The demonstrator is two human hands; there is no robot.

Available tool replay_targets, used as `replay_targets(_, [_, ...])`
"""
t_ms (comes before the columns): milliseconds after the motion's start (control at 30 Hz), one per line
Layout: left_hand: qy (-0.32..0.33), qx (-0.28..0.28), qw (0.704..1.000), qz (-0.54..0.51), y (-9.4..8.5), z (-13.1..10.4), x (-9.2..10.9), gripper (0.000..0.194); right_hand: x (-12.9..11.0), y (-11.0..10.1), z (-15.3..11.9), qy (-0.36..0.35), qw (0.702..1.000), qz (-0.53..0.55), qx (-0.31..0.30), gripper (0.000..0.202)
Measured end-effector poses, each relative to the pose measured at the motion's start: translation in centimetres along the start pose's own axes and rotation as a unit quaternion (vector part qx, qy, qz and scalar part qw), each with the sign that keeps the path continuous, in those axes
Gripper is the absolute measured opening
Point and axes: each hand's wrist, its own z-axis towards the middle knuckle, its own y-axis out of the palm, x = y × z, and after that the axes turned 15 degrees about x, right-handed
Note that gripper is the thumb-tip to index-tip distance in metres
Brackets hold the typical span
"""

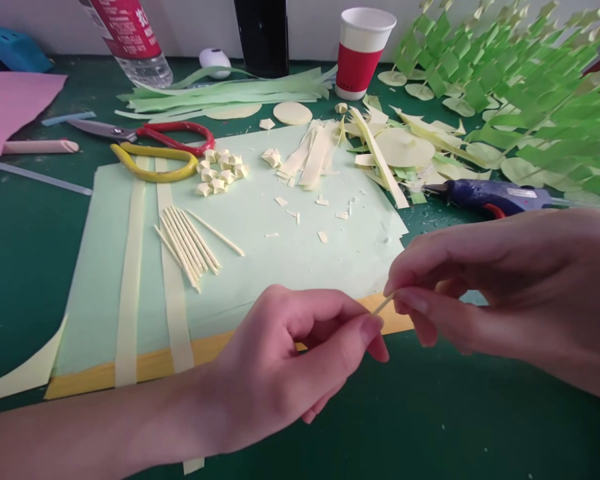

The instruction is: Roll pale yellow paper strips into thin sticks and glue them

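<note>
Between my two hands stretches a thin pale paper stick (383,304), mostly hidden by fingers. My left hand (310,353) pinches its near end between thumb and forefinger. The far end is pinched in the fingertips of my right hand (485,287). Beyond my left hand, several rolled paper sticks (190,243) lie in a bundle on a pale green sheet (250,247). Small folded paper stars (221,172) are heaped behind them. Two long cream paper strips (130,280) run down the sheet's left side, one passing beneath my left forearm.
Red-and-yellow-handled scissors (155,157) lie at the sheet's back left. A blue glue gun (495,195) rests behind my right hand, beside paper scraps (405,147). Farther back stand a paper cup (363,57), a bottle (130,40) and many green paper plants (530,87).
</note>
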Motion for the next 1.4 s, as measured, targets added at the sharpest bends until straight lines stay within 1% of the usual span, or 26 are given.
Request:
replay_targets(100, [0.007,-0.005,1.0,-0.001,0.0,0.1,-0.1,0.027,0.1,0.0,0.2,0.007,1.0,0.003,-0.001,0.019])
replay_targets(200, [0.008,-0.01,1.0,-0.002,-0.1,0.1,-0.1,0.027,0.1,-0.1,0.3,0.017,0.999,0.013,-0.027,0.021])
replay_targets(300, [0.006,-0.006,1.0,-0.004,-0.1,0.0,-0.1,0.027,-0.1,-0.3,0.4,-0.001,0.999,0.002,-0.042,0.023])
replay_targets(400, [-0.001,-0.001,1.0,-0.014,-0.1,-0.1,-0.1,0.026,-0.5,-0.5,0.3,-0.025,0.999,-0.003,-0.042,0.02])
replay_targets(600, [-0.018,0.006,1.0,-0.009,0.0,-0.1,-0.2,0.025,-1.1,-0.5,0.3,0.013,0.998,-0.053,-0.041,0.015])
replay_targets(767, [-0.011,-0.008,1.0,-0.016,-0.1,0.0,-0.2,0.026,-0.2,-0.3,0.1,-0.013,0.999,-0.018,-0.024,0.015])
replay_targets(900, [-0.007,-0.019,1.0,-0.018,-0.2,0.2,-0.2,0.027,0.0,-0.2,-0.1,-0.02,0.999,-0.023,-0.009,0.015])
replay_targets(1067, [-0.009,-0.062,0.998,-0.012,-0.6,0.6,0.0,0.026,-0.1,-0.3,-0.1,-0.015,0.999,-0.049,-0.009,0.02])
replay_targets(1133, [-0.005,-0.067,0.998,-0.007,-0.8,0.7,0.0,0.027,0.0,-0.3,-0.1,-0.02,0.999,-0.039,-0.009,0.022])
replay_targets(1233, [0.001,-0.069,0.998,-0.003,-0.8,0.7,-0.1,0.028,-0.4,-0.4,-0.1,-0.024,0.998,-0.037,-0.034,0.025])
replay_targets(1300, [-0.001,-0.069,0.998,-0.002,-0.7,0.6,-0.1,0.027,-1.1,-0.5,0.0,-0.002,0.997,-0.059,-0.047,0.024])
replay_targets(1400, [-0.004,-0.057,0.998,-0.007,-0.6,0.4,-0.2,0.026,-2.4,-0.5,0.1,0.064,0.991,-0.097,-0.061,0.022])
